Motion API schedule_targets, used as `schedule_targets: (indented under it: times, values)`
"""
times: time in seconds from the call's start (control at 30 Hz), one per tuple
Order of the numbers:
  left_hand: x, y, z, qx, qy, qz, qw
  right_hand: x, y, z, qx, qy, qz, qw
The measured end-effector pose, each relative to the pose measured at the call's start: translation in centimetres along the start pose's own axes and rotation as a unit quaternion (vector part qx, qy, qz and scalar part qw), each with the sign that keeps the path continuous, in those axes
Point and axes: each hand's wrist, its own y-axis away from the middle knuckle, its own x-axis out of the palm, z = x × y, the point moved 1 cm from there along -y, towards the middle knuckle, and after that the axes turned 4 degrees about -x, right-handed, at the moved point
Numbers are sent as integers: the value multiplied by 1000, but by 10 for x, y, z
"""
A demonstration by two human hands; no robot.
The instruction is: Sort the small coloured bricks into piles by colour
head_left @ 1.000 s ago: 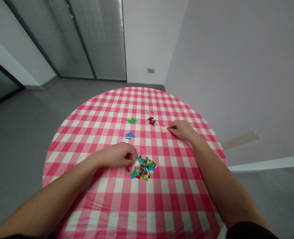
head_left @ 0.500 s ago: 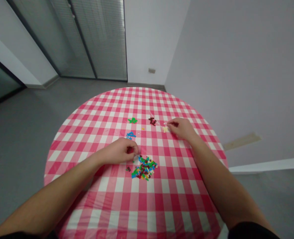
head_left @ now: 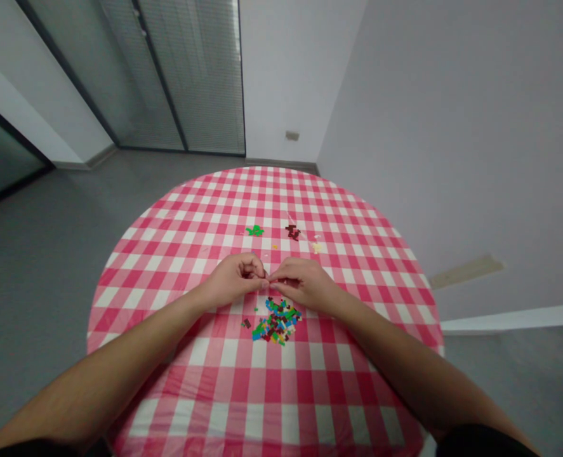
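Left hand (head_left: 233, 280) and right hand (head_left: 304, 285) meet beside plastic bricks (head_left: 276, 324) on gingham cloth (head_left: 257, 381).

Hands (head_left: 233, 278) now together, fingertips (head_left: 268, 278) touching

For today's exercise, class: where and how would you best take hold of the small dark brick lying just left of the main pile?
Pinch the small dark brick by two opposite edges, thumb and forefinger, coming from above and the left. It seems to lie flat, and that side is free of neighbours, unlike the side facing the pile of coloured bricks. The left hand looks the nearer one.
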Motion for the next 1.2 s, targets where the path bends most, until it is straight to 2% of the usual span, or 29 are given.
schedule_targets:
  times: [0.2, 0.43, 0.53, 0.63, 0.7, 0.83, 0.87, 0.97, 1.07, 1.2]
  values:
    - [1, -1, 1, -28, 0, 3, 1000, 1, 1, -6, 14, 25, 5, 1000]
    - [2, 0, 4, -42, -6, -6, 999, 5, 3, -7, -6, 40, 17, 999]
    - [1, 0, 5, -44, 12, 2, 999, 3, 2, -3, -23, 32, -3, 999]
    - [1, 1, 3, -46, 39, 18, 998, -11, -1, -4, -19, 25, -43, 999]
    - [0, 1, 2, -54, 49, 24, 997, -29, -1, -13, 27, 47, -81, 995]
    - [-1, 2, 2, -64, 54, 42, 996, -74, 8, -52, 194, 113, -92, 970]
    - [-1, 2, 3, -64, 54, 47, 995, -83, 11, -62, 239, 126, -80, 959]
    - [0, 3, 4, -66, 46, 57, 995, -101, 21, -86, 356, 131, 8, 925]
    - [0, 4, 4, -66, 33, 60, 995, -105, 28, -97, 401, 132, 59, 904]
    - [-1, 3, 6, -53, 27, 55, 997, -105, 32, -102, 410, 135, 58, 900]
